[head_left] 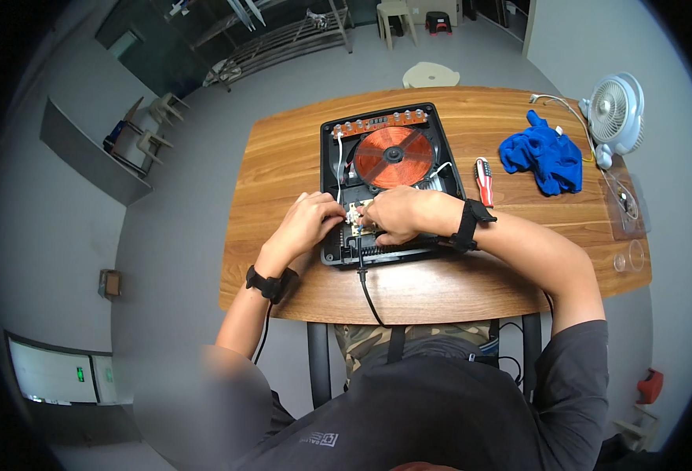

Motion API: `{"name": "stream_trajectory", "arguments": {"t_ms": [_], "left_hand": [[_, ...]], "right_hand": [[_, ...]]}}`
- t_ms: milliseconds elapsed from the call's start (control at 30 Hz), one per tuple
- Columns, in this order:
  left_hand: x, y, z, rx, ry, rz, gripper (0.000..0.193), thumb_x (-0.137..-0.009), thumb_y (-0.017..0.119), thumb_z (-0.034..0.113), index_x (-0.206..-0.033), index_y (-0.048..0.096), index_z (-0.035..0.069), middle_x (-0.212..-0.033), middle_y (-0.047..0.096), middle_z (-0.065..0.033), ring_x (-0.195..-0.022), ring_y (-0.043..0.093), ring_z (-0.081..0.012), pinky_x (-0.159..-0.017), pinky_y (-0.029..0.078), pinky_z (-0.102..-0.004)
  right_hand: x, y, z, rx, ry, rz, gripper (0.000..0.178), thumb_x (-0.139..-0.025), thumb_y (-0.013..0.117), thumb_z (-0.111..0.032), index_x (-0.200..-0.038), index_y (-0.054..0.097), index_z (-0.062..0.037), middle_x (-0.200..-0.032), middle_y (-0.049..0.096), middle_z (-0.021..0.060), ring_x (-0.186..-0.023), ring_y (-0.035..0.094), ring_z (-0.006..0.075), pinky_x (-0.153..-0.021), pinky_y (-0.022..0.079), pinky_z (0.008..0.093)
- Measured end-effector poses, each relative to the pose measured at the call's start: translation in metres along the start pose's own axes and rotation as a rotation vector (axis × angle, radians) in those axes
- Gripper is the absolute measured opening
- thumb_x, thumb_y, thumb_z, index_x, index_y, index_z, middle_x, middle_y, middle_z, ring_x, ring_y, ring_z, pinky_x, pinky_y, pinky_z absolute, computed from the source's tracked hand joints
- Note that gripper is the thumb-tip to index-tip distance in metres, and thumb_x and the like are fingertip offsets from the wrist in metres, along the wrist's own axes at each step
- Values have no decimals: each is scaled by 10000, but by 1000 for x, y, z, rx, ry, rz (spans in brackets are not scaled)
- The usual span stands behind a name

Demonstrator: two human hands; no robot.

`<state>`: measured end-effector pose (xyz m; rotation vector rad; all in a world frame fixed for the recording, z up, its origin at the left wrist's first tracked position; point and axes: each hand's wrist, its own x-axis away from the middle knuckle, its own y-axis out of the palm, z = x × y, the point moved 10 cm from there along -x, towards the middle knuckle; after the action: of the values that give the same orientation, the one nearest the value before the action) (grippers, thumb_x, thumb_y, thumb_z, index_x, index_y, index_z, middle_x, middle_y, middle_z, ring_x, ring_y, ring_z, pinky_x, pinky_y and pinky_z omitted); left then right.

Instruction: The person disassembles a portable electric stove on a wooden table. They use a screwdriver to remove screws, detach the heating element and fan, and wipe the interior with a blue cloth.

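Observation:
An opened induction cooker (332, 157) lies on the table, its copper coil (393, 155) bared in the middle. An orange control board (385, 122) with several round buttons runs along its far edge. At the near end sits a small circuit board (356, 228) with white parts. My left hand (311, 226) is closed at that board's left edge, by a white wire (339, 169); what its fingertips pinch is too small to make out. From the right, my right hand (401, 213) grips the same board, its fingers partly covering it. A black power cord (369, 290) leaves the cooker's near edge.
Right of the cooker lie a red-and-white screwdriver (484, 182) and a crumpled blue cloth (542, 155). A small white fan (617, 112) stands at the far right corner. Nearer, a clear plate (622, 206) and clear rings (635, 255) lie by the right edge.

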<state>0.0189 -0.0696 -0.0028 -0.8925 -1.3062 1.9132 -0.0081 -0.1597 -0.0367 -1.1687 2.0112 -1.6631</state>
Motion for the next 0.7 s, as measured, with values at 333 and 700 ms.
{"name": "stream_trajectory", "arguments": {"t_ms": [333, 700], "left_hand": [[1, 0, 17, -241, 23, -46, 63, -836, 750, 124, -892, 759, 95, -888, 607, -41, -908, 578, -245, -829, 446, -391], [0, -3, 36, -80, 21, -48, 203, -826, 779, 133, -1015, 742, 69, -1017, 640, -64, -1023, 596, -267, -939, 459, -391]], "right_hand": [[4, 0, 0, 43, 36, -87, 504, -928, 668, -355, -1361, 637, -99, -1363, 640, 146, -1168, 652, 356, -973, 539, 457], [25, -35, 6, -105, -47, 28, 433, -952, 654, -261, -1358, 625, -113, -1341, 652, 128, -1246, 607, 337, -1025, 509, 449]]}}
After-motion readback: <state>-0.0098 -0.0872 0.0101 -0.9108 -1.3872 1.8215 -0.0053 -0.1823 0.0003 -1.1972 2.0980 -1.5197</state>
